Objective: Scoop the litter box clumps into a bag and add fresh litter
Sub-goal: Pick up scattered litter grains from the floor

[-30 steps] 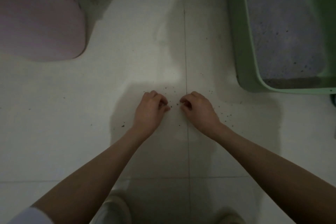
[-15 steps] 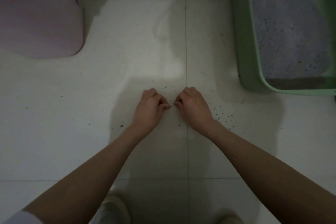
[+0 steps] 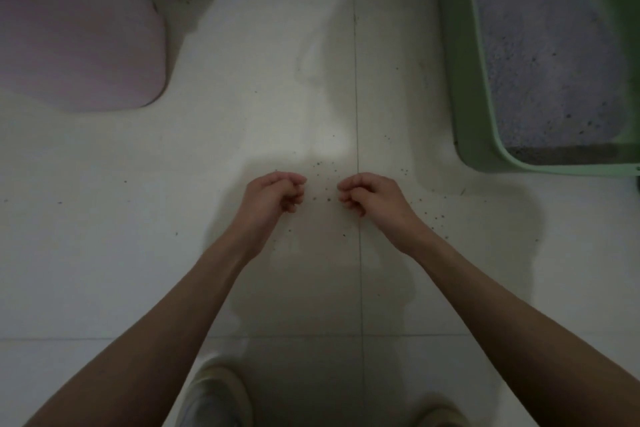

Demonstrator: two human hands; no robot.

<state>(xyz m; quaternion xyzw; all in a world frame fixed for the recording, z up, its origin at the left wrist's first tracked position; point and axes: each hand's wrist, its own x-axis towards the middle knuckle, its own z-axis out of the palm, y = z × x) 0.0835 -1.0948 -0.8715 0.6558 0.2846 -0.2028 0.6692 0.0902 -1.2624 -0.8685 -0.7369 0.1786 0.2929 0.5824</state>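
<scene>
Both hands just pulled apart left of the litter box (image 3: 464, 87); left hand (image 3: 273, 196) and right hand (image 3: 372, 196) fingers curled, can't tell if pinching spilled granules (image 3: 325, 184).

Both forearms were bare from wrist to the frame's lower edge, with no sleeve, watch, bracelet or ring visible on them. The left hand (image 3: 275, 192) and the right hand (image 3: 370, 191) were ungloved. At 6 o'clock below the arms, two shoes showed: the left shoe (image 3: 216, 395), pale and rounded at the toe, greyish-white in the dim light, and the right shoe (image 3: 440, 414), of a similar pale tone, only its toe in view. Finer detail on either was lost to the gloom.
</scene>
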